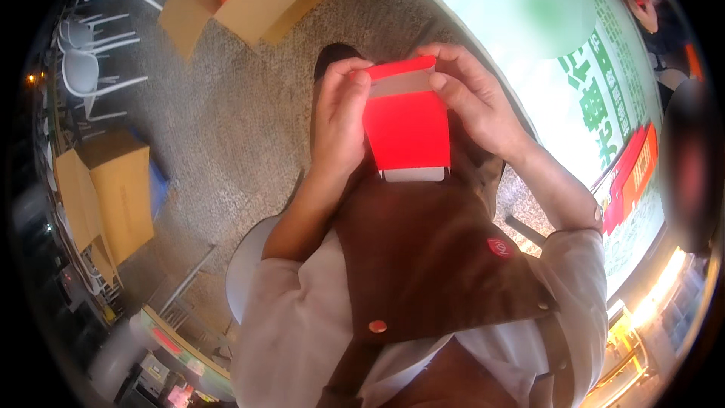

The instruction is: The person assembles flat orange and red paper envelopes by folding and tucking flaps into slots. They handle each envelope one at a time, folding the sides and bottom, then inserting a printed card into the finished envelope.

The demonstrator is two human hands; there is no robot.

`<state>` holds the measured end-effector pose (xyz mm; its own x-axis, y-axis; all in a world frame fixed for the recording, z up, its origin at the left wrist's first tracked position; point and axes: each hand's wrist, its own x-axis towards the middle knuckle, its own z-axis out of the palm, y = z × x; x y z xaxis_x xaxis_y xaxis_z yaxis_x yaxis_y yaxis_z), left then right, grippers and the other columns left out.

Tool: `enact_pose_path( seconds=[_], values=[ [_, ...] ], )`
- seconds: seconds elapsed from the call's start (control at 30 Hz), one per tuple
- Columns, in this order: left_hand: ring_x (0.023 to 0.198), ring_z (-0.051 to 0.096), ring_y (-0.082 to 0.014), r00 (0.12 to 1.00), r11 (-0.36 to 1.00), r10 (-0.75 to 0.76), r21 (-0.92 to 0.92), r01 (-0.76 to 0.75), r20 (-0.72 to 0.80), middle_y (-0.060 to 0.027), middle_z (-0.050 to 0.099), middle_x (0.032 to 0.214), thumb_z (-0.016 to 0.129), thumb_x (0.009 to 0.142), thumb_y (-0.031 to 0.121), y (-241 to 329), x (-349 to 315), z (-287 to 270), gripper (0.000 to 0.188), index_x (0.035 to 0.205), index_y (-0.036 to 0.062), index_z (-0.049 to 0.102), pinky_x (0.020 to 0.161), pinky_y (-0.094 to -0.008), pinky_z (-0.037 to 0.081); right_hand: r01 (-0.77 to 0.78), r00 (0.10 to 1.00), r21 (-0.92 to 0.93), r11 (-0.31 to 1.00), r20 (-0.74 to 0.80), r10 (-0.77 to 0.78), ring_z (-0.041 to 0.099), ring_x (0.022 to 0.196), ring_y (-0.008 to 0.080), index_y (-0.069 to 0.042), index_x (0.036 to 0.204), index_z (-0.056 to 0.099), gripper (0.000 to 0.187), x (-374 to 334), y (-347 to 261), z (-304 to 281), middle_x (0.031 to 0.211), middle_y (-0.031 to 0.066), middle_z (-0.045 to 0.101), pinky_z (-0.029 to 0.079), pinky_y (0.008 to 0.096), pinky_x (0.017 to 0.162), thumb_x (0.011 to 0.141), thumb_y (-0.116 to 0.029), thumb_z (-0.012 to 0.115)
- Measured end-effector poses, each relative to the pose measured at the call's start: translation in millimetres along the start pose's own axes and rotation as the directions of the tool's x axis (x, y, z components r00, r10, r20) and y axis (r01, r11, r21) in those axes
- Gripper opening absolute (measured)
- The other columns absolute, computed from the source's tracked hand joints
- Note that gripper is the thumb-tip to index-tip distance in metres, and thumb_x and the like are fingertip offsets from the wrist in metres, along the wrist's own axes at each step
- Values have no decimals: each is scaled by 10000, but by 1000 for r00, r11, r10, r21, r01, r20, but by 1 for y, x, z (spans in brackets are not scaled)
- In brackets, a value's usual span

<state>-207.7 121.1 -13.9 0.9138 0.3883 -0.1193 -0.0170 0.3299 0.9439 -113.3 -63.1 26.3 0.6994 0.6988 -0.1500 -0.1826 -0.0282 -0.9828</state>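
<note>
A red paper carton is held up in front of my brown apron, over my lap. Its top flap is folded over along a red edge, with a greyish inner strip showing below it. At the lower end a pale tab sticks out. My left hand pinches the upper left corner, thumb on the near face. On the upper right corner, my right hand grips the flap's end between thumb and fingers. The fingertips behind the carton are partly hidden.
To the right stands a table with a white and green cloth, flat red and orange cartons on it. Across it, another person's hand holds something red. Cardboard boxes and white chairs stand on the floor.
</note>
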Motion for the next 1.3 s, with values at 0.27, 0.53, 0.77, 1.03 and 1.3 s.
enact_pose_path(
  seconds=[0.27, 0.53, 0.77, 1.03, 1.3],
  values=[
    [1116, 581, -157, 998, 999, 32, 37, -34, 61, -98, 623, 1204, 403, 1087, 296, -3, -13, -1, 361, 1239, 19, 577, 996, -302, 440, 7, 998, -61, 998, -63, -11, 574, 1120, 131, -71, 1345, 536, 305, -8, -3, 8, 1196, 61, 631, 467, 287, 982, 1071, -194, 486],
    [1116, 589, -157, 985, 993, 114, -43, -110, 131, -112, 638, 1205, 407, 1081, 251, -16, -11, -2, 343, 1244, 4, 581, 987, -307, 452, 27, 967, 151, 988, -253, 12, 584, 1070, 118, -47, 1212, 597, 232, -13, 18, 24, 1172, 53, 643, 479, 284, 952, 1066, -195, 494],
    [1050, 560, -121, 973, 980, 160, 90, -176, 168, -89, 567, 1235, 554, 1045, 213, -37, -19, 0, 383, 1369, 30, 463, 935, -278, 460, 83, 913, 119, 989, -408, -27, 592, 1021, 101, -46, 1156, 595, 177, -10, 38, 39, 1146, 41, 652, 491, 264, 902, 1053, -148, 494],
    [1039, 560, -121, 991, 994, 13, 107, -28, 133, -79, 589, 1181, 494, 1064, 221, -57, -12, -1, 324, 1330, 37, 504, 920, -287, 465, -10, 903, 225, 974, -417, 106, 579, 960, 88, -38, 1137, 579, 146, -9, 65, 34, 1082, 40, 641, 497, 253, 847, 1029, -106, 508],
    [1063, 566, -148, 999, 983, 15, 184, -21, 32, -89, 618, 1154, 451, 1075, 265, -59, 2, 4, 312, 1254, 29, 548, 956, -305, 455, 14, 907, 257, 966, -411, 96, 573, 1029, 118, -17, 1256, 528, 294, -3, 70, 28, 1136, 72, 621, 482, 269, 908, 1031, -203, 563]
  ],
)
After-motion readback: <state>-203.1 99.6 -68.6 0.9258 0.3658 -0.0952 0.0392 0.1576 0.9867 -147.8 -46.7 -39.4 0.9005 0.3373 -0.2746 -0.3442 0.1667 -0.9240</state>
